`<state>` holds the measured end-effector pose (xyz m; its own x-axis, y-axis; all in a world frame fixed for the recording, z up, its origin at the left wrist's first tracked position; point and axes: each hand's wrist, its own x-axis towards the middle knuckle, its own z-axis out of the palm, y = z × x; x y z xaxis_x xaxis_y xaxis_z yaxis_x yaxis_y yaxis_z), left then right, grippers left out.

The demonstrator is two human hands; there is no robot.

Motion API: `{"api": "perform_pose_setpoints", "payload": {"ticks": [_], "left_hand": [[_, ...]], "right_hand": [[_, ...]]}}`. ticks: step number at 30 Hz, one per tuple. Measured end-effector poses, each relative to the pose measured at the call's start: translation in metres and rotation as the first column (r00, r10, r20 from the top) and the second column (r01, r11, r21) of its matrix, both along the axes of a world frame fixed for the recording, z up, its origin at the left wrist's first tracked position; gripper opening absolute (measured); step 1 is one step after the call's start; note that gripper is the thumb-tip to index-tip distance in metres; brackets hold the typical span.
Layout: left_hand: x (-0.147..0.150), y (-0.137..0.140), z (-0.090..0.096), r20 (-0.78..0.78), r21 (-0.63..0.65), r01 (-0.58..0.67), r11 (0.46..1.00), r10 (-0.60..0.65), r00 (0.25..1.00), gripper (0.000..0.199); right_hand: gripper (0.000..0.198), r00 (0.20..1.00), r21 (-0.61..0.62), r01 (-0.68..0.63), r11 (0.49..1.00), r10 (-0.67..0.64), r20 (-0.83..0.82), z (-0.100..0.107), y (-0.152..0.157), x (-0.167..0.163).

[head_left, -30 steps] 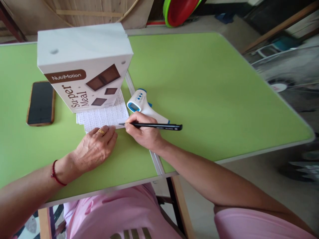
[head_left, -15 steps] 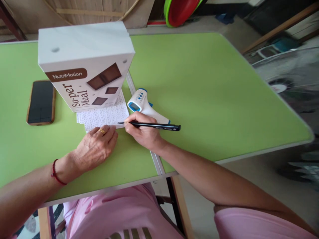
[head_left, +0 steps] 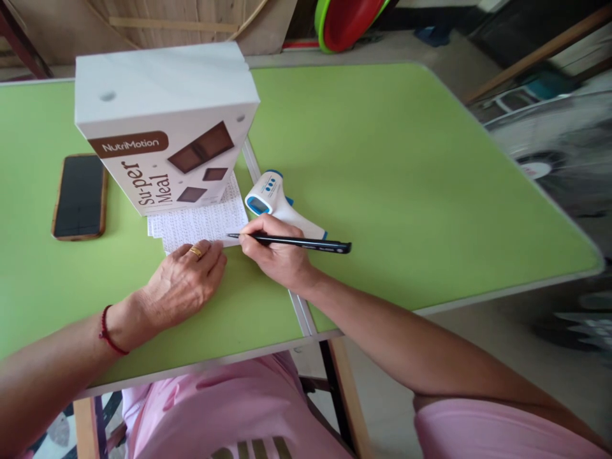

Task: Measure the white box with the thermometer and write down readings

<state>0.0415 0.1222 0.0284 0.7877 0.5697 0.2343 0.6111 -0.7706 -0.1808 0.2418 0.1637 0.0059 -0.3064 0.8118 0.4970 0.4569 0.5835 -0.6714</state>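
right hand (head_left: 272, 255) pinched a slim black pen (head_left: 310, 243), left hand (head_left: 191, 274) just chilled loosely on the near edge of white scribbled-on paper (head_left: 201, 224)

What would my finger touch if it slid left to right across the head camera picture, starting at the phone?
Phone → left hand → right hand holding a black pen → fan.

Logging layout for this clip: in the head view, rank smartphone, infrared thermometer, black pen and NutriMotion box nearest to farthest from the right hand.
1. Black pen: held in the right hand.
2. Infrared thermometer: just beyond the hand.
3. NutriMotion box: farther left.
4. Smartphone: leftmost, past the box.
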Motion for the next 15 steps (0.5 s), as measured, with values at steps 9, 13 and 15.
{"api": "perform_pose_setpoints", "payload": {"ticks": [9,13,15], "left_hand": [[-0.001,0.003,-0.003,0.102,0.05,0.031,0.998,-0.036,0.994,0.018],[-0.009,0.01,0.001,0.403,-0.056,-0.036,0.998,0.056,0.914,0.017],[-0.02,0.017,0.005,0.656,-0.097,-0.135,0.986,0.165,0.737,0.018]], "right_hand": [[0.027,0.972,0.201,-0.015,0.979,-0.033,0.232,-0.005,0.006,0.005],[0.036,0.909,0.214,-0.051,0.975,-0.043,0.415,-0.014,0.008,0.008],[0.037,0.871,0.239,-0.059,0.969,-0.066,0.486,-0.018,0.009,0.009]]}}
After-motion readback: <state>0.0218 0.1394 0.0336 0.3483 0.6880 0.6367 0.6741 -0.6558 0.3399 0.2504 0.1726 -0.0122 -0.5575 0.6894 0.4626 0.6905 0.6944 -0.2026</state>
